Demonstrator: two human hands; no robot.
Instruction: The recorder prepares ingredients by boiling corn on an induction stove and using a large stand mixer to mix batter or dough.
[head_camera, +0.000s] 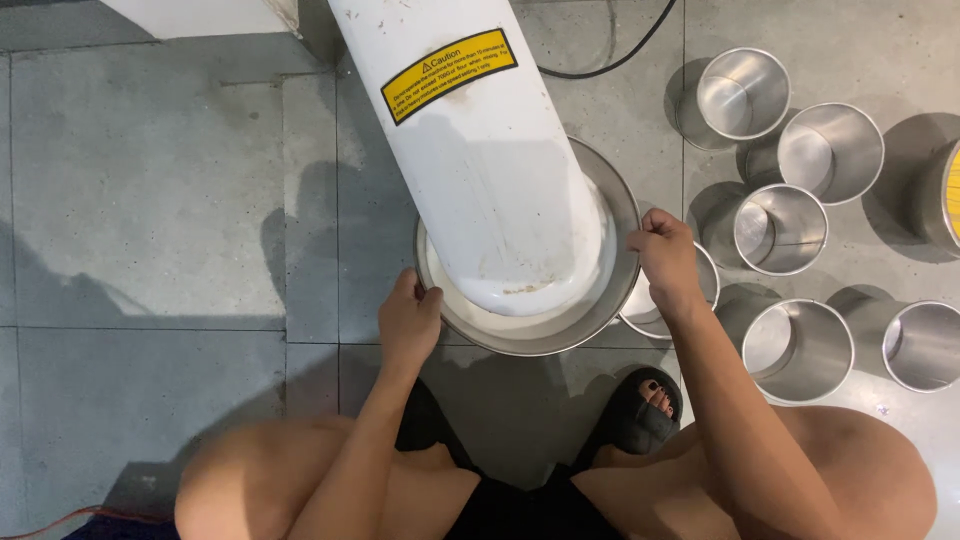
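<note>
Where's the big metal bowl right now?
Head view, centre: the metal bowl sits on the floor under the white machine head, gripped by left hand and right hand.

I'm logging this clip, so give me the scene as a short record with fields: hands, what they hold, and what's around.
Left hand: left hand grips the left rim of the large steel mixing bowl
Right hand: right hand grips the bowl's right rim
Over the bowl: white mixer head with a yellow warning label
Bowl contents: pale, whitish; cannot tell what
Nearby: empty round steel tins on the grey tiled floor
Posture: crouching, black sandal
</note>
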